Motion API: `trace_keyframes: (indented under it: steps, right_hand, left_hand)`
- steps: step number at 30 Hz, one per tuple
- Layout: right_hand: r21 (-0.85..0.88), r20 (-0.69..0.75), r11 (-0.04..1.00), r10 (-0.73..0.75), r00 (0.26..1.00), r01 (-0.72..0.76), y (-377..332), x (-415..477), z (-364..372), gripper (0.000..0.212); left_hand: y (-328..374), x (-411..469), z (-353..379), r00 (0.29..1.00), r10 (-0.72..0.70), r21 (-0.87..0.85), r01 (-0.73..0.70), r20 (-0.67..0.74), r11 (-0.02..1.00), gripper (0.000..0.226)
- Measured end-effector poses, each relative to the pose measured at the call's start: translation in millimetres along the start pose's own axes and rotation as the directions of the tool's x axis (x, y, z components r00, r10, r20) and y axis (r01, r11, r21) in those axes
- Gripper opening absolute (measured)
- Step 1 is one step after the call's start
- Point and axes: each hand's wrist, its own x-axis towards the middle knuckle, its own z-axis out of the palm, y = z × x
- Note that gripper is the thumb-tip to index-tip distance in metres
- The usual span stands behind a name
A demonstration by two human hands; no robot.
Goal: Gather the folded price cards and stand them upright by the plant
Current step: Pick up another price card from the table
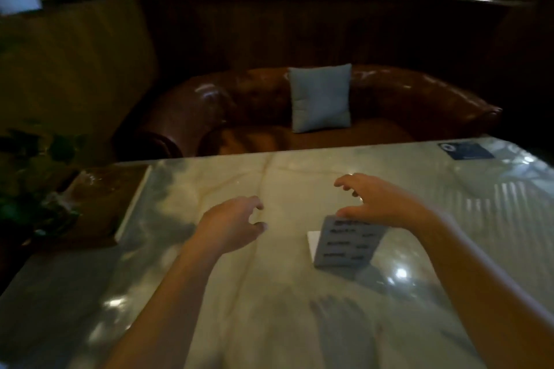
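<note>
A grey folded price card with blurred lines of print stands tilted on the pale marble table, a white flap showing at its left. My right hand hovers just above its top edge, fingers spread, the thumb near or touching the card. My left hand hangs over the table to the card's left, fingers loosely curled and holding nothing. A dark leafy plant sits at the far left edge, beyond a brown tray-like board.
A dark blue card or sticker lies at the table's far right corner. Behind the table stands a brown leather sofa with a grey cushion. A wooden partition and more plants fill the background.
</note>
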Motion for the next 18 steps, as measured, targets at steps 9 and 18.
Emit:
trace_keyframes:
  steps: [9, 18]
  right_hand:
    - [-0.003, -0.065, 0.996, 0.090, 0.994, -0.090, 83.5, -36.6, 7.9, 0.055]
    - [0.156, -0.172, 0.985, 0.099, 0.980, -0.072, 105.2, -27.6, 43.6, 0.032]
  left_hand:
    - [62.4, 35.9, 55.1, 0.998, 0.064, 0.004, -0.064, 0.017, 0.998, 0.043]
    - [77.7, 37.3, 76.8, 0.991, 0.112, -0.067, -0.117, -0.076, 0.991, 0.029]
